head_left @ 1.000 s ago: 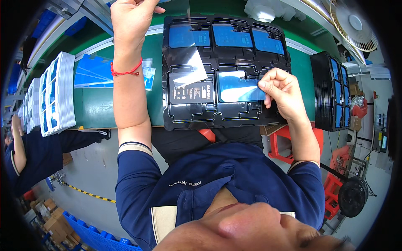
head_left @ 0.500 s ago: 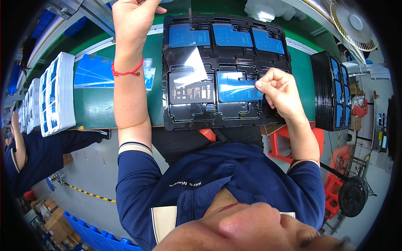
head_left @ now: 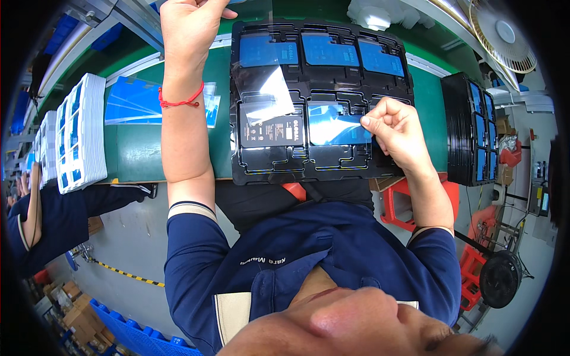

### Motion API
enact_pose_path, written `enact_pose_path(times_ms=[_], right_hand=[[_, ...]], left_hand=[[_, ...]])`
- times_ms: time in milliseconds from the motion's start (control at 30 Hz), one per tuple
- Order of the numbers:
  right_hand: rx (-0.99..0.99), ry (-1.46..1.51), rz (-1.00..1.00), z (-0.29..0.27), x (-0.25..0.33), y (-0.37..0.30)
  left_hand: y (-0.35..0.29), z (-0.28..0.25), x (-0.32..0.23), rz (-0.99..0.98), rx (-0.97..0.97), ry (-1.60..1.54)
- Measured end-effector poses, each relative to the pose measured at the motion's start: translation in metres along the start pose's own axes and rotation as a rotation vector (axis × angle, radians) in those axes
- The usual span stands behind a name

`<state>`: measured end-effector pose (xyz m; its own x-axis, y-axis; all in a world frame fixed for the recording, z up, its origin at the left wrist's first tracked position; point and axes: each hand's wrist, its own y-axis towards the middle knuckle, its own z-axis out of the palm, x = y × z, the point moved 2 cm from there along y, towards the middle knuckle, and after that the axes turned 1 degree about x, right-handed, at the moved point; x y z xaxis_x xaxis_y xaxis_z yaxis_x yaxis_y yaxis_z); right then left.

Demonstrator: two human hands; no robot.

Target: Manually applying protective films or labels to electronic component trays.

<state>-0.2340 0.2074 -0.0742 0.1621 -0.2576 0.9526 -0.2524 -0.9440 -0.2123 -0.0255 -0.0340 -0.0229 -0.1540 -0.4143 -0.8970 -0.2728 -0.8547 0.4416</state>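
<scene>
A black plastic tray (head_left: 279, 175) with moulded pockets lies in front of me. My left hand (head_left: 189, 26) is raised beyond its far left corner, fingers pinched on a clear plastic film (head_left: 270, 89) that hangs over the tray's left side. Below that film a flat dark battery (head_left: 270, 133) with printed markings sits in the near left pocket. My right hand (head_left: 396, 133) is closed in a pinch at the right edge of a glossy blue film (head_left: 335, 130) on the near middle pocket's battery. Blue-covered batteries (head_left: 329, 50) fill the far row. My right hand partly hides the near right pocket.
Blue and clear film sheets (head_left: 133, 102) lie fanned on the green table (head_left: 136, 151) to the left. A stack of white trays (head_left: 86, 133) stands farther left, black trays (head_left: 460, 130) at the right. A white fan (head_left: 503, 32) is at the far right; another person's arm (head_left: 32, 207) shows left.
Both my hands stay almost in place, the right still pinching the blue film's edge. The glare on that film has shifted slightly. At the far left the other person's arm has moved.
</scene>
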Motion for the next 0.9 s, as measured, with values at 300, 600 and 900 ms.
enact_pose_path(times_ms=[300,600,900], right_hand=[[-0.028,-0.118,-0.053,0.004,0.001,0.001],[-0.060,-0.264,-0.139,0.005,-0.005,0.002],[-0.214,-0.948,-0.327,0.011,0.039,0.003]], left_hand=[[0.000,0.000,0.000,0.019,0.014,0.010],[-0.001,0.000,-0.002,0.039,0.020,0.018],[-0.003,-0.003,-0.004,0.040,0.019,0.013]])
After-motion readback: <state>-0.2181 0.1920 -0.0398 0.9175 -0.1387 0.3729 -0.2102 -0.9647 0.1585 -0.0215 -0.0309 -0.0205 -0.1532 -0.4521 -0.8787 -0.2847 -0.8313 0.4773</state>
